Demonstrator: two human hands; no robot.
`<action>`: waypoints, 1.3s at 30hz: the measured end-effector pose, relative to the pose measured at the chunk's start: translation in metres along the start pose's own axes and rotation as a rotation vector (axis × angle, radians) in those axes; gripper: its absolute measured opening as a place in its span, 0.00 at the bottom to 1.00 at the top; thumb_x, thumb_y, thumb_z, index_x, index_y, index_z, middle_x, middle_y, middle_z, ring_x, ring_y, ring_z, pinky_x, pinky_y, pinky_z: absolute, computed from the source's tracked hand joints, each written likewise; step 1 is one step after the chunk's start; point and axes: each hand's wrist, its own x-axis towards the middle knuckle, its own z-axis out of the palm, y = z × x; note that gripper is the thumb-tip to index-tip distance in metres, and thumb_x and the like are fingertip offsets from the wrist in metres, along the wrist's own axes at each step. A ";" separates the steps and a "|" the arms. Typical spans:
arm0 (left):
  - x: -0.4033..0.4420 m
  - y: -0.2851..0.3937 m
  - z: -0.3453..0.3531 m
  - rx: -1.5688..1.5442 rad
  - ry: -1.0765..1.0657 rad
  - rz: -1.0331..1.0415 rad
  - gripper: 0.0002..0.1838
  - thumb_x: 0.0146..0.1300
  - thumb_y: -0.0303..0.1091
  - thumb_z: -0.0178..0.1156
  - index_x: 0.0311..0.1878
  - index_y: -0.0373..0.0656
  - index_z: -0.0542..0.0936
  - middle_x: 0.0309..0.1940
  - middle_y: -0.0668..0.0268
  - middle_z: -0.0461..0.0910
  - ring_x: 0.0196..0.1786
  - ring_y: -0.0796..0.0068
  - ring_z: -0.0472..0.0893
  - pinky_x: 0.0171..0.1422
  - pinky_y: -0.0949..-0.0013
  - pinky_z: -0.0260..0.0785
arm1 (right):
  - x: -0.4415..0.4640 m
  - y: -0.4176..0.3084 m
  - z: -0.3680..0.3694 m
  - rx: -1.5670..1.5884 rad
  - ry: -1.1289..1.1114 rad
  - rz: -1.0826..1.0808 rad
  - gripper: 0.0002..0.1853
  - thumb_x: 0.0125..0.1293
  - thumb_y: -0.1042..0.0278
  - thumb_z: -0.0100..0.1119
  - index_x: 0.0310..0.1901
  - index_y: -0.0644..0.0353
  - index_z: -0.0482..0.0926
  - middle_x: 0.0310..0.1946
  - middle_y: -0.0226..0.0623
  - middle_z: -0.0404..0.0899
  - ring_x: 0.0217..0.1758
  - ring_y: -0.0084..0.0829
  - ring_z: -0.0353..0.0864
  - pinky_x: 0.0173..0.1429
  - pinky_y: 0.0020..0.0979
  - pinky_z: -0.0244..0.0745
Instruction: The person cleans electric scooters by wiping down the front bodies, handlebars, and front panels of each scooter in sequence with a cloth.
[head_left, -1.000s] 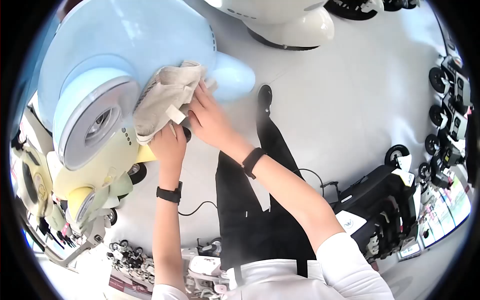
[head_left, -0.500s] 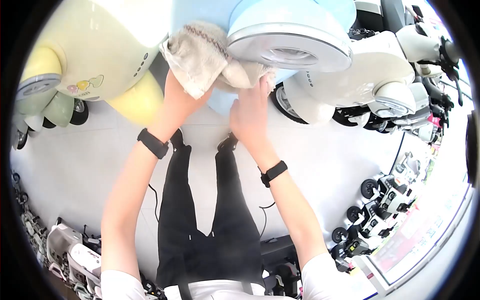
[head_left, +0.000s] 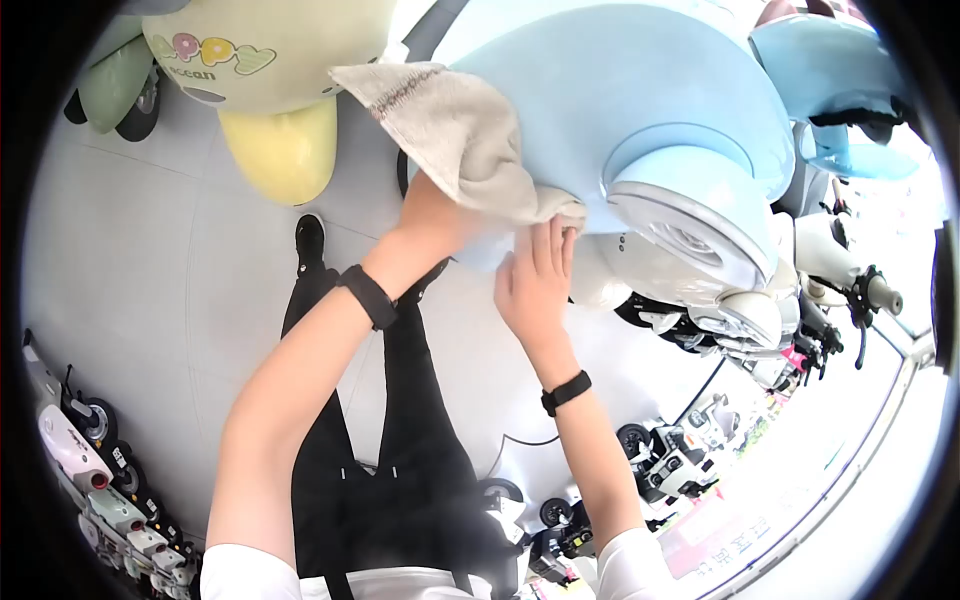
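Observation:
A beige cloth with a brown stitched line lies bunched against the light-blue body of a scooter. Draped over my left hand, the cloth hides most of its fingers, which appear closed on it from below. My right hand grips the cloth's rolled right end with its fingertips, close to the blue shell. Right of that hand is the scooter's round, silver-rimmed headlight. Black bands circle both of my wrists.
A cream scooter with coloured lettering and a yellow fender stands at left. White scooters are on the right. More small vehicles line the lower left and lower right. My legs are below, on grey floor tiles.
My view has turned and shifted, so the blue scooter fills more of it. Both hands and the cloth now appear lower and further right, and the cloth is spread wider.

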 end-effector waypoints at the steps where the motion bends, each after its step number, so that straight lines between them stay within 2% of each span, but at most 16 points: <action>1: 0.001 0.005 -0.002 -0.014 0.030 0.026 0.37 0.62 0.38 0.70 0.74 0.41 0.68 0.72 0.50 0.70 0.75 0.43 0.68 0.77 0.51 0.64 | 0.000 0.006 -0.002 0.006 0.006 0.009 0.30 0.62 0.77 0.56 0.68 0.74 0.70 0.72 0.62 0.66 0.78 0.66 0.60 0.79 0.68 0.52; 3: 0.021 0.014 -0.007 -0.098 0.332 0.242 0.33 0.62 0.35 0.68 0.69 0.39 0.71 0.66 0.50 0.75 0.69 0.47 0.75 0.70 0.53 0.70 | 0.018 0.007 -0.018 0.020 0.122 -0.051 0.31 0.62 0.78 0.55 0.69 0.74 0.69 0.74 0.65 0.63 0.79 0.69 0.58 0.80 0.69 0.49; 8: 0.072 -0.020 -0.012 -0.210 0.369 0.195 0.18 0.66 0.44 0.60 0.42 0.36 0.83 0.40 0.50 0.85 0.46 0.42 0.82 0.50 0.51 0.74 | 0.087 -0.025 -0.001 0.017 0.153 -0.145 0.32 0.62 0.78 0.56 0.70 0.70 0.69 0.76 0.60 0.63 0.81 0.64 0.57 0.80 0.66 0.48; 10: 0.068 -0.050 -0.013 -0.327 0.224 -0.007 0.19 0.66 0.45 0.62 0.47 0.36 0.83 0.45 0.49 0.86 0.50 0.43 0.83 0.52 0.52 0.75 | 0.090 -0.035 0.024 0.105 0.123 -0.157 0.31 0.64 0.77 0.56 0.71 0.69 0.70 0.77 0.55 0.64 0.83 0.57 0.58 0.81 0.63 0.47; 13: 0.033 -0.082 0.018 -0.195 0.259 -0.105 0.22 0.67 0.43 0.64 0.56 0.36 0.81 0.54 0.50 0.85 0.57 0.45 0.83 0.58 0.54 0.76 | 0.062 -0.031 0.040 0.184 -0.005 -0.130 0.29 0.64 0.77 0.55 0.69 0.69 0.72 0.77 0.54 0.64 0.82 0.56 0.59 0.81 0.62 0.48; 14: 0.011 -0.086 0.032 -0.097 0.229 -0.167 0.20 0.67 0.39 0.66 0.58 0.39 0.81 0.57 0.54 0.84 0.58 0.55 0.83 0.61 0.57 0.75 | 0.048 -0.022 0.041 0.158 -0.026 -0.160 0.29 0.60 0.75 0.60 0.65 0.71 0.73 0.76 0.57 0.65 0.79 0.56 0.63 0.77 0.64 0.55; 16: -0.029 -0.072 0.059 -0.288 0.215 -0.266 0.18 0.67 0.37 0.65 0.58 0.40 0.82 0.56 0.55 0.85 0.58 0.52 0.82 0.62 0.55 0.74 | 0.008 0.009 0.039 0.077 -0.117 -0.183 0.28 0.61 0.76 0.59 0.65 0.72 0.73 0.75 0.59 0.64 0.79 0.57 0.63 0.78 0.66 0.54; 19: -0.073 -0.025 0.092 -0.029 0.154 -0.138 0.16 0.65 0.30 0.62 0.55 0.40 0.83 0.52 0.54 0.85 0.57 0.47 0.81 0.62 0.53 0.74 | -0.040 0.056 0.016 -0.008 -0.130 -0.147 0.27 0.63 0.76 0.58 0.65 0.73 0.72 0.74 0.64 0.62 0.79 0.63 0.60 0.79 0.70 0.50; 21: -0.077 0.019 0.101 -0.122 0.101 -0.220 0.16 0.64 0.30 0.64 0.55 0.42 0.84 0.49 0.55 0.85 0.56 0.47 0.81 0.60 0.52 0.74 | -0.053 0.081 -0.001 -0.017 -0.067 -0.104 0.27 0.64 0.76 0.58 0.65 0.74 0.71 0.74 0.68 0.61 0.79 0.68 0.58 0.79 0.71 0.47; 24: -0.061 0.045 0.113 0.072 0.277 0.039 0.15 0.62 0.30 0.66 0.53 0.43 0.84 0.47 0.56 0.85 0.54 0.47 0.82 0.58 0.50 0.75 | -0.033 0.099 -0.021 0.001 0.103 -0.077 0.27 0.65 0.77 0.57 0.66 0.75 0.70 0.74 0.72 0.58 0.80 0.74 0.52 0.80 0.73 0.44; 26: -0.051 0.035 0.121 0.177 0.344 0.069 0.14 0.62 0.29 0.65 0.51 0.42 0.85 0.46 0.57 0.86 0.52 0.48 0.82 0.56 0.51 0.75 | -0.026 0.089 -0.011 0.084 0.163 -0.095 0.28 0.65 0.77 0.56 0.67 0.76 0.70 0.75 0.72 0.57 0.80 0.76 0.50 0.78 0.75 0.44; 29: -0.045 0.000 0.114 0.199 0.361 0.020 0.13 0.62 0.26 0.61 0.50 0.39 0.85 0.44 0.58 0.87 0.48 0.49 0.83 0.54 0.54 0.75 | -0.033 0.072 0.036 0.107 0.189 -0.134 0.29 0.61 0.78 0.58 0.65 0.76 0.71 0.72 0.65 0.63 0.76 0.73 0.58 0.77 0.74 0.49; 31: -0.051 -0.013 0.103 0.033 0.338 -0.053 0.16 0.56 0.26 0.61 0.49 0.43 0.85 0.42 0.54 0.86 0.46 0.41 0.82 0.53 0.49 0.75 | -0.039 0.062 0.052 0.170 0.222 -0.094 0.29 0.60 0.78 0.58 0.65 0.77 0.71 0.71 0.63 0.64 0.75 0.72 0.60 0.76 0.72 0.52; 35: -0.082 -0.023 0.103 0.094 0.294 -0.135 0.17 0.61 0.26 0.57 0.54 0.38 0.80 0.48 0.48 0.83 0.51 0.39 0.79 0.55 0.51 0.74 | -0.048 0.054 0.057 0.330 0.261 -0.047 0.29 0.60 0.80 0.56 0.65 0.78 0.71 0.71 0.62 0.64 0.75 0.70 0.61 0.76 0.68 0.57; 36: -0.092 -0.024 0.104 0.147 0.242 -0.183 0.23 0.63 0.26 0.56 0.63 0.39 0.76 0.57 0.46 0.79 0.57 0.40 0.77 0.58 0.51 0.73 | -0.054 0.054 0.055 0.388 0.219 -0.019 0.29 0.60 0.81 0.56 0.66 0.78 0.70 0.73 0.62 0.63 0.75 0.70 0.60 0.77 0.64 0.58; 39: -0.116 -0.020 0.105 0.158 0.245 -0.088 0.28 0.64 0.25 0.56 0.69 0.40 0.72 0.63 0.48 0.74 0.60 0.42 0.75 0.60 0.50 0.71 | -0.081 0.044 0.044 0.484 0.084 0.046 0.29 0.63 0.83 0.57 0.67 0.78 0.66 0.76 0.65 0.57 0.76 0.66 0.61 0.75 0.51 0.64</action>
